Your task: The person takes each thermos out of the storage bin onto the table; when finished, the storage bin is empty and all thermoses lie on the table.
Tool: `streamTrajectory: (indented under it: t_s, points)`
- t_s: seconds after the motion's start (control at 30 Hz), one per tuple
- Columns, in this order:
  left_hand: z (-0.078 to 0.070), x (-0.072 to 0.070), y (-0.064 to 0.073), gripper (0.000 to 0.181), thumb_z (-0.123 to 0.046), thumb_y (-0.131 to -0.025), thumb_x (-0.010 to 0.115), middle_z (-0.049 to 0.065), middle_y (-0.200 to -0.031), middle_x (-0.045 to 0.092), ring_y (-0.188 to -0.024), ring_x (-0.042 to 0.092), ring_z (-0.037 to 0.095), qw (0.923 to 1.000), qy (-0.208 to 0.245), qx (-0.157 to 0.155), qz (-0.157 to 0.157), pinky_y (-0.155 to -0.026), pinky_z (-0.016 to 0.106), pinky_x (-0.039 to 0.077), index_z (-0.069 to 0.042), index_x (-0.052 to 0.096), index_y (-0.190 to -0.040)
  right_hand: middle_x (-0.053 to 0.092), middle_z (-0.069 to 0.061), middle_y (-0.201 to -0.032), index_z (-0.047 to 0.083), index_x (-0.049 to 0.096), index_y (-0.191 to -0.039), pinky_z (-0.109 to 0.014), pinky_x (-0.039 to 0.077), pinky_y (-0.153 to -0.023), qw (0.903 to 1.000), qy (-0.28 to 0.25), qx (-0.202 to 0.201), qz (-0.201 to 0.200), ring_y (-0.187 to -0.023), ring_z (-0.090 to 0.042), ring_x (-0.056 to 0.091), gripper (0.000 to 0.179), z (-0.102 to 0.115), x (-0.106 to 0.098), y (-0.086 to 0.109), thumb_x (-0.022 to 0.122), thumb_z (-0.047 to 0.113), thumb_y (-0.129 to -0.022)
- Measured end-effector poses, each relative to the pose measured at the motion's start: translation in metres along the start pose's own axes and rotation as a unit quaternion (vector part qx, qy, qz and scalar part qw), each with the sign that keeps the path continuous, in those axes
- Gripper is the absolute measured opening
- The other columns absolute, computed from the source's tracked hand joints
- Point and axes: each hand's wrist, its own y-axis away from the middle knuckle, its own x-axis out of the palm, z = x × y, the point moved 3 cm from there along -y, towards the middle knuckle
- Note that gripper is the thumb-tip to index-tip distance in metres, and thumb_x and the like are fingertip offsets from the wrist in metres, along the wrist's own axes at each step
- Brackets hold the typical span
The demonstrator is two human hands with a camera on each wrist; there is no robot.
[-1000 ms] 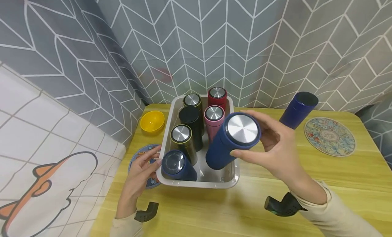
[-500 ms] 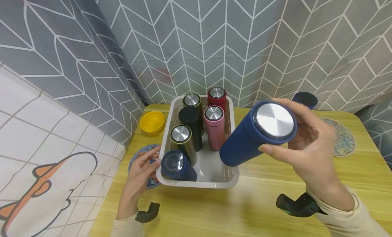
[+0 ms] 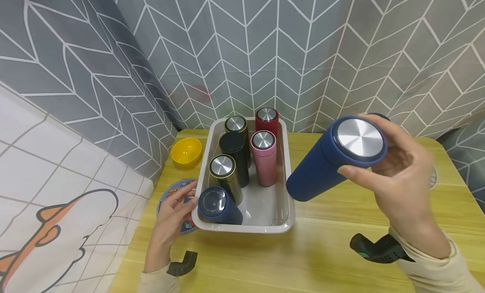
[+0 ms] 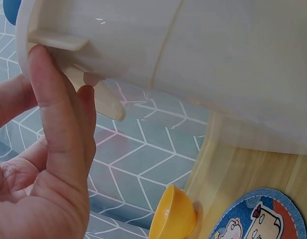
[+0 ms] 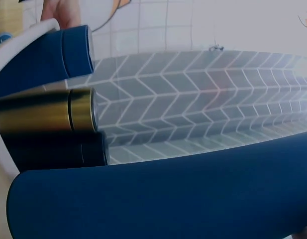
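Observation:
My right hand (image 3: 405, 175) grips a dark blue thermos (image 3: 318, 166) near its silver-topped lid, holding it tilted at the right side of a white plastic tub (image 3: 280, 230). In the right wrist view the body of this thermos (image 5: 158, 194) fills the lower part. My left hand (image 3: 172, 219) holds the left rim of the tub, thumb at the edge; in the left wrist view its fingers (image 4: 56, 109) reach under the rim. Inside the tub stand a pink thermos (image 3: 265, 164), a red one (image 3: 267, 122), a black one (image 3: 235, 152) and several others, including a leaning blue one (image 3: 219, 206).
A yellow bowl (image 3: 186, 151) and a round blue patterned mat (image 3: 163, 202) lie left of the tub on the wooden table (image 3: 322, 251). Behind my right hand, the top of another dark flask (image 3: 380, 115) and a bit of a round patterned mat (image 3: 433, 179) show. Patterned curtain hangs behind.
My right hand has carried the blue thermos from over the tub rightward past its right rim, uncovering the pink thermos. The left hand has stayed on the tub's rim.

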Motion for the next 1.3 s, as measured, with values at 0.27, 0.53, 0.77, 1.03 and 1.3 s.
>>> streamTrajectory:
  t_s: [0.27,0.53,0.77,1.03,1.3]
  points:
    - [0.0,0.0,0.0,0.05,0.005,-0.098,0.054,-0.003,-0.109,0.06,-0.068,0.063,0.004,0.9999,0.011,0.004,0.009,-0.053,0.015,0.054,0.012,0.041,-0.146,0.068,-0.024,-0.12,-0.024,0.052,-0.128,-0.026,0.059,-0.089,0.9992,0.002,0.005,-0.04,-0.104,-0.028,0.069,0.073,-0.003,-0.01,-0.004,0.063,-0.04,-0.058]
    - [0.0,-0.001,-0.001,0.05,0.006,-0.098,0.054,-0.003,-0.108,0.061,-0.068,0.063,0.004,0.9999,0.009,0.002,0.009,-0.052,0.015,0.054,0.012,0.041,-0.146,0.073,-0.01,-0.115,-0.009,0.059,-0.131,-0.017,0.056,-0.081,0.9898,0.093,0.087,-0.062,-0.099,-0.016,0.069,0.069,-0.025,-0.027,-0.007,0.072,-0.029,-0.066]
    - [0.0,-0.002,-0.002,0.05,0.007,-0.098,0.054,-0.003,-0.108,0.061,-0.07,0.065,0.004,0.9998,0.012,0.005,0.014,-0.054,0.016,0.056,0.012,0.041,-0.145,0.072,0.003,-0.117,0.006,0.062,-0.133,-0.012,0.054,-0.081,0.9733,0.147,0.159,-0.075,-0.104,-0.009,0.066,0.063,-0.064,-0.051,-0.008,0.078,-0.014,-0.076]
    - [0.0,-0.002,-0.002,0.05,0.007,-0.098,0.053,-0.002,-0.108,0.061,-0.067,0.063,0.004,0.9997,0.016,0.008,0.018,-0.053,0.017,0.055,0.012,0.041,-0.146,0.066,0.017,-0.118,0.017,0.06,-0.137,-0.005,0.049,-0.086,0.9297,0.287,0.211,-0.093,-0.11,0.001,0.062,0.064,-0.096,-0.072,-0.011,0.084,0.006,-0.079]
    - [0.0,-0.002,-0.002,0.05,0.006,-0.098,0.054,-0.002,-0.109,0.06,-0.069,0.064,0.004,0.9996,0.018,0.0,0.021,-0.054,0.016,0.055,0.01,0.041,-0.147,0.064,0.016,-0.116,0.016,0.06,-0.136,-0.003,0.049,-0.085,0.933,0.257,0.23,-0.102,-0.108,0.003,0.061,0.064,-0.119,-0.082,-0.014,0.085,0.006,-0.078]
